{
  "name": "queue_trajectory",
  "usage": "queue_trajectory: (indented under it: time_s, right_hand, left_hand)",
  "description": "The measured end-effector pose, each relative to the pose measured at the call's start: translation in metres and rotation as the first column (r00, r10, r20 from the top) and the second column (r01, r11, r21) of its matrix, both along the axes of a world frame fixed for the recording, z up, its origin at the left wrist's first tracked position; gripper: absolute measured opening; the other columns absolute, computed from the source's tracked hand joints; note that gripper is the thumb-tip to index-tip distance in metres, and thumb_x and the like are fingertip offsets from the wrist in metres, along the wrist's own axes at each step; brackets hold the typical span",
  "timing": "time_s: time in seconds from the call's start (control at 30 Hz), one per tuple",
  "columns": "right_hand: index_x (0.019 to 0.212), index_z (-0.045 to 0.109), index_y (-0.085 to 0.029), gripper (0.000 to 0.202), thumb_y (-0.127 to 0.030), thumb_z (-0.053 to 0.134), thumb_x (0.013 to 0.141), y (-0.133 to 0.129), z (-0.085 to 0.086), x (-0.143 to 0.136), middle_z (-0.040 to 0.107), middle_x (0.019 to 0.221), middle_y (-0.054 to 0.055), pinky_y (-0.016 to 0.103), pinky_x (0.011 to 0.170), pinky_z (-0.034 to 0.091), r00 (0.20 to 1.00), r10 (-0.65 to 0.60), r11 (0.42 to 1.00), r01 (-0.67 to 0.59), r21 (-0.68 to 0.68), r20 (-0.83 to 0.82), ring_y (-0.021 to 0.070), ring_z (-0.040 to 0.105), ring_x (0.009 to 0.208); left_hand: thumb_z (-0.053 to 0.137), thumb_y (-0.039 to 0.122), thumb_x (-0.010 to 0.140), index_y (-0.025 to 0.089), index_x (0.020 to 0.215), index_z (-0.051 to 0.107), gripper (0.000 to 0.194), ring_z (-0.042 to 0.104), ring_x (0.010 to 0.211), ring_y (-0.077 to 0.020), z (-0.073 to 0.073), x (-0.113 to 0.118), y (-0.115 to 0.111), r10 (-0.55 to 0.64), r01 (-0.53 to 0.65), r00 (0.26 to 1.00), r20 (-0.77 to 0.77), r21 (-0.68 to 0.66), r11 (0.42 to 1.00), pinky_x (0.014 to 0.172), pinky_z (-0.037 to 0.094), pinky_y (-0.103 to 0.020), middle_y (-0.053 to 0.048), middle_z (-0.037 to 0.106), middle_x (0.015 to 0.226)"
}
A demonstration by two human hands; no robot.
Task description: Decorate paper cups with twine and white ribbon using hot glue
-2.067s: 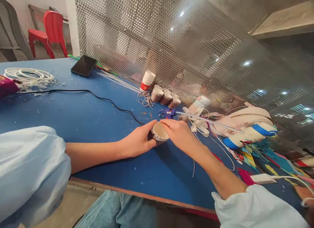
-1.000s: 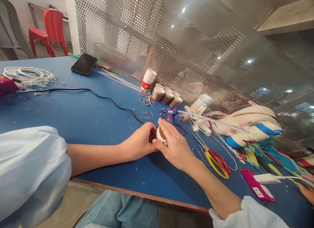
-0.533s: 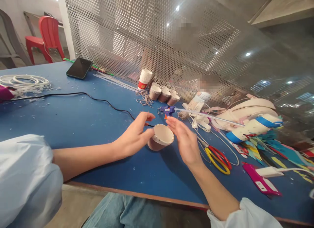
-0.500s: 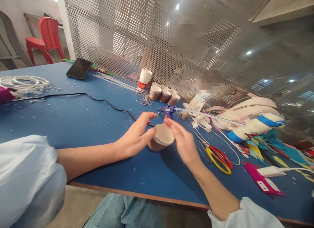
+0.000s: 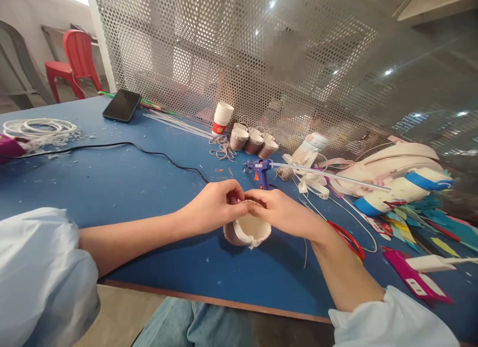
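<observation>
A small paper cup (image 5: pixel 232 233), pale inside with a pinkish-brown wrapped outside, rests on the blue table in front of me. Its mouth faces up and slightly toward me, and a loose bit hangs from the near rim. My left hand (image 5: pixel 218 203) pinches the far left part of the rim. From the other side, my right hand (image 5: pixel 286 212) curls over the far rim, fingertips close to the left ones. Both sets of fingertips are partly hidden, so any small piece between them cannot be seen. Just beyond the hands stands a blue glue gun (image 5: pixel 261 167) with a long clear glue stick in it.
Three wrapped cups (image 5: pixel 254 140), a paper cup stack (image 5: pixel 223 117) and loose twine (image 5: pixel 223 149) sit by the mesh panel. Scissors (image 5: pixel 347 237) lie partly behind my right forearm. A power strip (image 5: pixel 414 277), bottle (image 5: pixel 399 192) and phone (image 5: pixel 122 105) are also on the table (image 5: pixel 157 267).
My hands have gone from loosely apart at the cup's sides to closed together at its far rim. The cup has turned, showing a loose bit near me. My right forearm now covers part of the scissors.
</observation>
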State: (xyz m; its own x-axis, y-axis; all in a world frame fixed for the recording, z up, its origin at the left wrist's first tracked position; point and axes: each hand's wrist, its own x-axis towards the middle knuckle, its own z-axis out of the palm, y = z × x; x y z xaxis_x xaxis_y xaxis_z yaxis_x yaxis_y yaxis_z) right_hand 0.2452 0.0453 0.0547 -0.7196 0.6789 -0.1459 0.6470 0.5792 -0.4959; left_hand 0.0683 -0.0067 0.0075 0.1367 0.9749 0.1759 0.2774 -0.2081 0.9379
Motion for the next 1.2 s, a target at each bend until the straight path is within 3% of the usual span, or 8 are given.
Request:
queue_trajectory:
  time_s: [0.27, 0.47, 0.63, 0.83, 0.93, 1.0, 1.1, 1.2]
  right_hand:
    - [0.079, 0.063, -0.023, 0.037, -0.031, 0.034, 0.1, -0.029, 0.0, 0.004, 0.066, 0.072, -0.001, 0.027, 0.058, 0.037, 0.999, -0.046, 0.994, 0.047, 0.095, -0.017, 0.0151, 0.054, 0.063]
    - [0.086, 0.074, -0.024, 0.029, -0.037, 0.05, 0.093, -0.023, 0.0, 0.024, 0.071, 0.075, -0.001, 0.028, 0.059, 0.049, 0.984, -0.083, 0.994, 0.072, -0.077, -0.157, 0.019, 0.063, 0.068]
    - [0.111, 0.072, -0.026, 0.029, -0.037, 0.055, 0.09, -0.017, -0.004, 0.026, 0.073, 0.106, 0.0, 0.04, 0.09, 0.053, 0.947, -0.132, 0.945, 0.031, -0.326, -0.292, 0.0246, 0.067, 0.1]
    - [0.12, 0.066, -0.02, 0.044, -0.051, 0.06, 0.089, -0.002, -0.018, 0.024, 0.068, 0.121, 0.009, 0.046, 0.1, 0.049, 0.766, -0.366, 0.869, 0.078, -0.488, -0.529, 0.0252, 0.065, 0.111]
    - [0.114, 0.067, -0.019, 0.042, -0.052, 0.06, 0.089, 0.003, -0.028, 0.025, 0.067, 0.123, 0.012, 0.047, 0.102, 0.048, 0.665, -0.408, 0.884, 0.116, -0.454, -0.625, 0.0258, 0.064, 0.114]
    - [0.113, 0.067, -0.02, 0.042, -0.054, 0.058, 0.09, 0.001, -0.035, 0.021, 0.066, 0.125, 0.012, 0.047, 0.103, 0.047, 0.609, -0.401, 0.904, 0.142, -0.403, -0.684, 0.0263, 0.061, 0.117]
    - [0.125, 0.061, -0.023, 0.048, -0.058, 0.05, 0.093, -0.012, -0.046, 0.005, 0.059, 0.136, 0.008, 0.044, 0.11, 0.04, 0.584, -0.334, 0.942, 0.203, -0.266, -0.739, 0.0247, 0.052, 0.128]
    - [0.137, 0.052, -0.025, 0.056, -0.061, 0.042, 0.095, -0.026, -0.059, -0.013, 0.051, 0.145, 0.005, 0.041, 0.116, 0.032, 0.618, -0.31, 0.949, 0.248, -0.195, -0.723, 0.0226, 0.043, 0.136]
  left_hand:
    - [0.051, 0.02, 0.075, 0.019, 0.067, 0.056, 0.009, 0.045, 0.053, -0.0115, 0.004, 0.009, -0.015, 0.109, -0.109, 0.99, -0.093, 0.005, 0.994, 0.048, 0.032, -0.023, 0.003, 0.053, 0.057]
    - [0.047, 0.018, 0.077, 0.021, 0.068, 0.053, 0.011, 0.045, 0.05, -0.0121, 0.003, 0.013, -0.024, 0.141, -0.142, 0.986, -0.086, -0.009, 0.99, 0.048, 0.031, -0.024, 0.004, 0.051, 0.054]
    - [0.047, 0.013, 0.075, 0.02, 0.077, 0.054, 0.01, 0.042, 0.052, -0.0107, 0.003, 0.01, -0.022, 0.214, -0.195, 0.969, -0.121, 0.156, 0.968, 0.052, 0.033, -0.024, 0.007, 0.044, 0.055]
    - [0.049, 0.034, 0.087, 0.02, 0.08, 0.055, 0.017, 0.044, 0.057, -0.0118, 0.01, -0.002, -0.015, 0.238, -0.219, 0.966, -0.1, 0.169, 0.961, 0.055, 0.035, -0.025, 0.004, 0.048, 0.062]
    - [0.045, 0.039, 0.092, 0.019, 0.083, 0.058, 0.025, 0.054, 0.075, -0.0152, 0.007, -0.011, -0.008, 0.254, -0.222, 0.963, -0.089, 0.269, 0.937, 0.069, 0.044, -0.026, -0.001, 0.06, 0.082]
    - [0.045, 0.041, 0.093, 0.019, 0.102, 0.06, 0.028, 0.058, 0.098, -0.0186, 0.002, -0.013, -0.003, 0.222, -0.2, 0.974, -0.038, 0.312, 0.929, 0.086, 0.046, -0.029, -0.006, 0.062, 0.108]
    - [0.047, 0.047, 0.093, 0.019, 0.135, 0.044, 0.05, 0.048, 0.128, -0.0224, -0.007, -0.007, 0.001, 0.086, -0.103, 0.994, 0.074, 0.257, 0.961, 0.106, 0.039, -0.034, -0.01, 0.048, 0.141]
    - [0.046, 0.051, 0.093, 0.019, 0.144, 0.035, 0.061, 0.035, 0.142, -0.0245, -0.017, 0.003, 0.0, -0.06, 0.042, 0.995, 0.081, 0.203, 0.978, 0.116, 0.029, -0.036, -0.012, 0.037, 0.154]
